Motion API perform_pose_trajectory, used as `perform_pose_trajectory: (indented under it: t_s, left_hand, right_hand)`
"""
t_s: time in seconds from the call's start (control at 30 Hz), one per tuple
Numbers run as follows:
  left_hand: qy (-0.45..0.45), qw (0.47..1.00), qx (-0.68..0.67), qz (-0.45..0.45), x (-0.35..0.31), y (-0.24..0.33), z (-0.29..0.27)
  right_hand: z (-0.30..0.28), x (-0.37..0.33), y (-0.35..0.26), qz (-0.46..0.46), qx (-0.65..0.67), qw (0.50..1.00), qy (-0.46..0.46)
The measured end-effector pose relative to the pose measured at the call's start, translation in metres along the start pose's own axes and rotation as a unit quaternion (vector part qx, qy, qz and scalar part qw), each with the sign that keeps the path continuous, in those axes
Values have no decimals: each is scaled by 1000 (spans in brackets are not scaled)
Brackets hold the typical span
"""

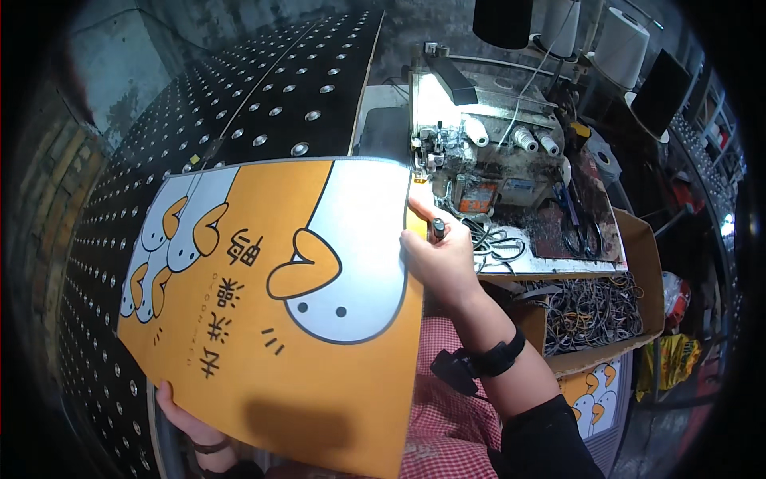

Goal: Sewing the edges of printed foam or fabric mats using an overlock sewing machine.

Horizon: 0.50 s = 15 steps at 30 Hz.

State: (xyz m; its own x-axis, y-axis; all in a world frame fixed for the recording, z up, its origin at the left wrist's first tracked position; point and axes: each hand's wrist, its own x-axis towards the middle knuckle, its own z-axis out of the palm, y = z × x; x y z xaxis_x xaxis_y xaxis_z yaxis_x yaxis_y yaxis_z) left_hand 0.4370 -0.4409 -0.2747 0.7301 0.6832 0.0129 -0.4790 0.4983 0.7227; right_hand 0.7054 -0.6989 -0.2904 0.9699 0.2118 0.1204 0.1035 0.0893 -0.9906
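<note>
Head view: my right grip (445, 257) pinches the orange duck-print mat (359, 387) by its right edge, left grip (190, 421) holds its lower-left edge; top-right corner's at the sewing machine (511, 152).

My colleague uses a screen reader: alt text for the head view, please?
Orange duck-print mat with a person's right grip on its right edge and left grip at its lower left, beside a lit overlock sewing machine. A cardboard box of trimmings is at right.

L hand (188, 418), R hand (444, 257) on orange mat (275, 323) nr sewing mach (507, 160)
</note>
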Motion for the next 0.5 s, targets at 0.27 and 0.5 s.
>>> perform_pose_trajectory:
  t_s: [0.27,0.5]
  left_hand:
    - [61,996,35,-55,58,54,-96]
    - [49,997,46,-44,91,32,-57]
  right_hand:
    - [-6,7,17,-53,-66,995,50]
    - [-11,-23,15,-24,-41,998,33]
